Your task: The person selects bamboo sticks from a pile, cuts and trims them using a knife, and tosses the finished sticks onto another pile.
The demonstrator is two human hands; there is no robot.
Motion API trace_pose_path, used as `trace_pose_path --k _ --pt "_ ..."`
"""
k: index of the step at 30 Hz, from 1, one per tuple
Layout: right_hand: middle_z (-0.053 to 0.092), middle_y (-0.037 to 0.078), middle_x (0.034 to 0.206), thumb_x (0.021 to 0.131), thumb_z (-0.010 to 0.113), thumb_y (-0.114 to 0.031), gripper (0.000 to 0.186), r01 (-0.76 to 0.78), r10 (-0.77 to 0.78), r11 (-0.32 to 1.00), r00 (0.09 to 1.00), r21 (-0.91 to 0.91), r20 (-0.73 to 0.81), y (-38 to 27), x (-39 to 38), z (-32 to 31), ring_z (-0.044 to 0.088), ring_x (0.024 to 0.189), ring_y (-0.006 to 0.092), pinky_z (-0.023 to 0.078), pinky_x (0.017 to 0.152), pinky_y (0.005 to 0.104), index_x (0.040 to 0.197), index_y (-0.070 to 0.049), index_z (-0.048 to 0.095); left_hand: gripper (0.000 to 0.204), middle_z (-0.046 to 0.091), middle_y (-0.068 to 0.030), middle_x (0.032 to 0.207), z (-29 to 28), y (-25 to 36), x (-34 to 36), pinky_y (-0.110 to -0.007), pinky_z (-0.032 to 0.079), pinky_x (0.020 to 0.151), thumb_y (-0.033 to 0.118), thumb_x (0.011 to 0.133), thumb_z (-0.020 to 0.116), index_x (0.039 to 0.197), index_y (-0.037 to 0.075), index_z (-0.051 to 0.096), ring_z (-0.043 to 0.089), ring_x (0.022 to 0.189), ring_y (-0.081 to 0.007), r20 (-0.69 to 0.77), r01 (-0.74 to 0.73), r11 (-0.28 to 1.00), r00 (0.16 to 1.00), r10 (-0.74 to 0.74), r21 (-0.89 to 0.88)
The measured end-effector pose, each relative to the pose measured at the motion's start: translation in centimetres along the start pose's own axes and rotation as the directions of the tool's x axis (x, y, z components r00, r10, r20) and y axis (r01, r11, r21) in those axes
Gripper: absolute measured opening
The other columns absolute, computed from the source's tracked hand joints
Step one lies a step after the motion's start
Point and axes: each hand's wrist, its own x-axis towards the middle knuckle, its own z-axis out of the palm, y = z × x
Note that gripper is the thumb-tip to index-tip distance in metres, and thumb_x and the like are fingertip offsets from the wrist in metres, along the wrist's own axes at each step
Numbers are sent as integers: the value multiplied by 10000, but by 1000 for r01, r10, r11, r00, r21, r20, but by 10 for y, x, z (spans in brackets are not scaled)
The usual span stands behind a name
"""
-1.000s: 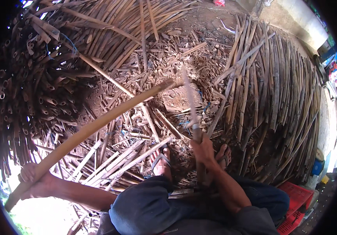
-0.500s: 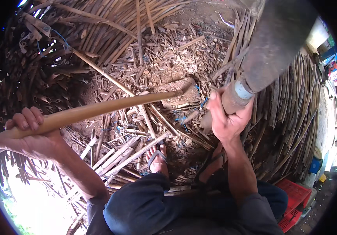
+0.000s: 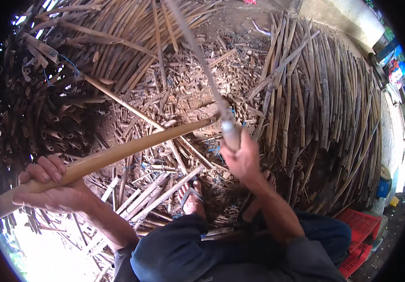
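Note:
A yellow-brown bamboo pole [image 3: 132,149] slants from the left edge up to the middle of the head view. My left hand [image 3: 54,185] is closed around its thick near end, fingers wrapped over the top. The far end of the pole rests at a worn, chip-strewn wooden surface [image 3: 197,112]. In my right hand [image 3: 243,162] is a machete [image 3: 231,135], gripped by its handle with a pale ring. Its blade is seen nearly edge-on and blurred, pointing up and away, with its base close beside the pole's far tip.
Chips and split bamboo cover the ground. Cut bamboo poles [image 3: 324,94] are stacked at right, with more piled bamboo [image 3: 23,113] at left. A thin bamboo stick [image 3: 127,105] crosses behind my pole. My sandalled foot [image 3: 192,199] is below; a red plastic crate [image 3: 357,225] stands at lower right.
My right hand has swung the machete left and inward, from the upper right toward the pole's far end; its blade has turned edge-on. My left hand and the pole shifted slightly.

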Motion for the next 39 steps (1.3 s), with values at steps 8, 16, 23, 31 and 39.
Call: trace_pose_path --k 8,16,23,31,39 --pt "663 180 788 776 752 -146 443 -133 127 991 981 -29 -150 17 -22 24 696 670 296 543 582 404 1096 20 494 559 393 12 617 -2 1 5 -236 332 485 641 955 443 884 98 553 379 523 -100 68 -17 997 997 22 -71" --pt "663 231 865 784 725 -183 401 -347 349 937 932 -37 98 54 -38 -2 667 784 373 531 701 461 1071 40 553 515 397 24 602 5 5 -5 -215 358 418 597 1001 377 916 110 521 364 458 -64 -26 -12 1000 1000 11 -22" --pt "605 44 756 797 748 -6 256 266 -163 918 929 294 -332 -15 26 -27 570 561 96 465 488 260 910 -18 519 463 385 18 600 2 1 0 -224 324 432 551 1012 412 877 119 506 343 474 -77 8 -32 999 999 31 25" --pt "685 161 848 750 723 -212 412 -360 386 899 920 -247 63 95 -88 28 689 722 267 535 652 384 1057 21 576 444 352 22 567 5 4 -3 -218 317 402 506 1029 407 864 110 523 313 435 -68 -34 -45 998 998 43 -44" --pt "561 17 711 755 664 48 209 80 0 886 985 456 -173 11 13 -22 526 591 86 446 519 271 925 -8 556 418 379 17 573 -4 0 -3 -221 304 430 469 1016 481 782 122 491 348 469 -79 -48 -3 1000 999 2 -16"
